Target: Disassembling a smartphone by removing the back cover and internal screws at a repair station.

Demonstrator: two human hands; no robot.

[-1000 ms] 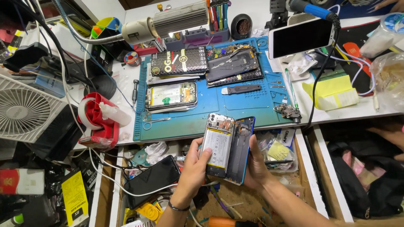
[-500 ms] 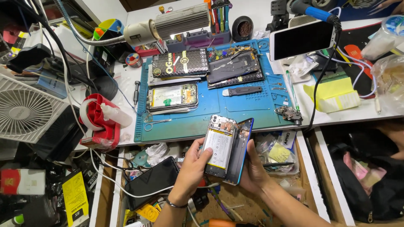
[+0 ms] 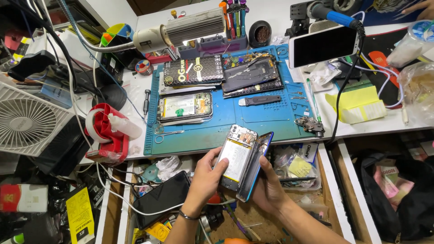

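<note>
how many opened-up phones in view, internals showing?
2. One phone is held in both hands, left hand and right hand, its blue back cover hinged away. One lies on the blue mat. The dark stack at the mat's top may hide more.

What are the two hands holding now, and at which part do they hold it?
The left hand grips the opened phone body by its left long edge. The right hand supports the blue-edged back cover from behind, along its right side.

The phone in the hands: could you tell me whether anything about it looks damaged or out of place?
Yes: the phone is open, its blue back cover hinged away along one edge, its insides exposed, between left hand and right hand.
</note>
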